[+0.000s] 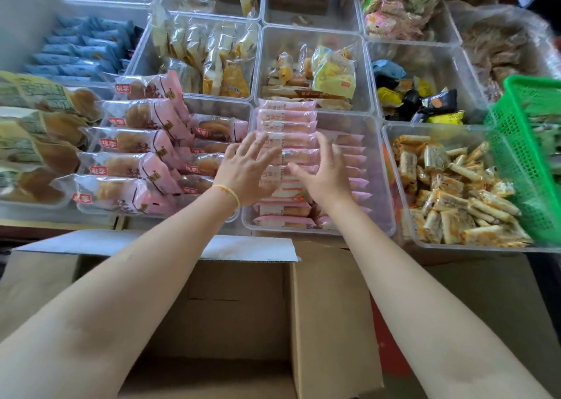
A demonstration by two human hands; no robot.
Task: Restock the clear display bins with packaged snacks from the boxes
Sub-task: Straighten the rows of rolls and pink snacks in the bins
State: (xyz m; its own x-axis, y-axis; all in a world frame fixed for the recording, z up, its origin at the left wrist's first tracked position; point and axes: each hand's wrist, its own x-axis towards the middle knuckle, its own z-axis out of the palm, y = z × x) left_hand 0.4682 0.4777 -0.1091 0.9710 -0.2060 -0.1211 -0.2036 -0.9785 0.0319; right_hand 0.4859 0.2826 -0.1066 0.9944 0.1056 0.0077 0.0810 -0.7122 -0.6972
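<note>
An open cardboard box (212, 316) fills the lower centre of the frame, its visible interior showing no packets; directly above it a clear display bin (379, 167) at frame centre holds two rows of pink snack packets (288, 125) stacked on edge. Both the left hand (246, 171) and the right hand (321, 174) are spread flat, fingers straight, over the left row (nothing is gripped). The row is best squared by even downward pressure, packets kept upright and seams aligned.

A shop: clear bins (376, 119) of packaged snacks (455, 192) on display.
</note>
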